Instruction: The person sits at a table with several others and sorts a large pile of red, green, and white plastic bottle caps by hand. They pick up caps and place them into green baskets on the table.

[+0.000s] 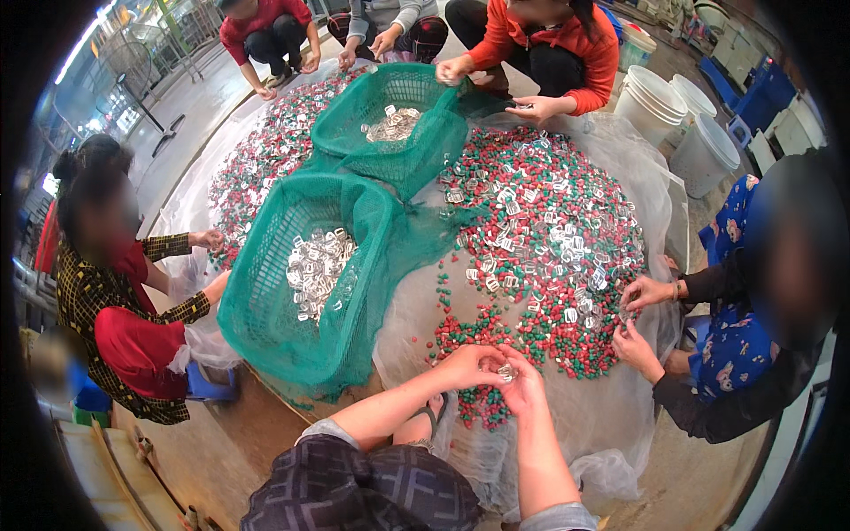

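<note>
A pale sheet [593, 429] spread over the floor carries a broad mixed pile [567, 257] of beads and silvery, buckle-like frames. Left of it stand two green mesh-sided baskets with green netting [421, 239] about them — the nearer basket [261, 226] and the farther basket [339, 115] — each with a cluster of loose frames [320, 270] inside. Over the pile's near edge the left hand [471, 365] and right hand [526, 389] are together, fingers meeting around one small silvery piece [506, 373]; the right is closed on it, but I cannot tell whether the left pinches it too. Just beneath lie red and green beads [482, 416], the smallest things here. The step in hand seems to be parting frames from beads; the next move probably calls for freeing any lodged bead, then carrying the piece left to the nearer basket.
</note>
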Demonstrator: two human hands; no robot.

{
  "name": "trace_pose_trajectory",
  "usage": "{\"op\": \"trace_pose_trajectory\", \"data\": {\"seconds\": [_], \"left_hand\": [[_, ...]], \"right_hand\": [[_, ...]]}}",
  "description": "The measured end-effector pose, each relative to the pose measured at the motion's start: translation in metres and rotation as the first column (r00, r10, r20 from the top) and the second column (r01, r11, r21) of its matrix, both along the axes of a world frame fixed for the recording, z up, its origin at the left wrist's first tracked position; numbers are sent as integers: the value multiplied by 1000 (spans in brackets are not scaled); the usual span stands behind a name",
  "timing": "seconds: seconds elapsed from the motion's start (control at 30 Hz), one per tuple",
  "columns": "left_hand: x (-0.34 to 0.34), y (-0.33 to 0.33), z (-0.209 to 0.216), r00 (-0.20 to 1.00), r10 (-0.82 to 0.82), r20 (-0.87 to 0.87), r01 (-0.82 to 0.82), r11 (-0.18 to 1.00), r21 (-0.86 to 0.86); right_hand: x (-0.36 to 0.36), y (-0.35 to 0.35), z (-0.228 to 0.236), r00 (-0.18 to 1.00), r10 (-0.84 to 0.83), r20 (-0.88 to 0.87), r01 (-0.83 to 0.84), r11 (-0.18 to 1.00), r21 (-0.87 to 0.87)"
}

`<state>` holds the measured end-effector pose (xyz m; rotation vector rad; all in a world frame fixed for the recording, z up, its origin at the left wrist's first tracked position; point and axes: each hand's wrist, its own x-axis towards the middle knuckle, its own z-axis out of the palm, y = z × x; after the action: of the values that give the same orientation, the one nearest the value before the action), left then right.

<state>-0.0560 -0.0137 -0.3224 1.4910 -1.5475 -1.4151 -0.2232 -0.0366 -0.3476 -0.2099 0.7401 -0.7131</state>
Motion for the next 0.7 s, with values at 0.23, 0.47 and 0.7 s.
{"op": "trace_pose_trajectory", "data": {"seconds": [0.23,0.47,0.7], "left_hand": [[-8,6,17,973,24,228,-7,997,-77],[-7,-6,18,999,43,25,-38,981,-190],[18,-4,-25,914,249,-321,-214,967,140]], "right_hand": [[9,5,8,1000,-15,-8,15,1000,-3],[7,-6,6,982,-127,138,123,992,33],[12,-9,17,943,-159,293,135,986,101]]}}
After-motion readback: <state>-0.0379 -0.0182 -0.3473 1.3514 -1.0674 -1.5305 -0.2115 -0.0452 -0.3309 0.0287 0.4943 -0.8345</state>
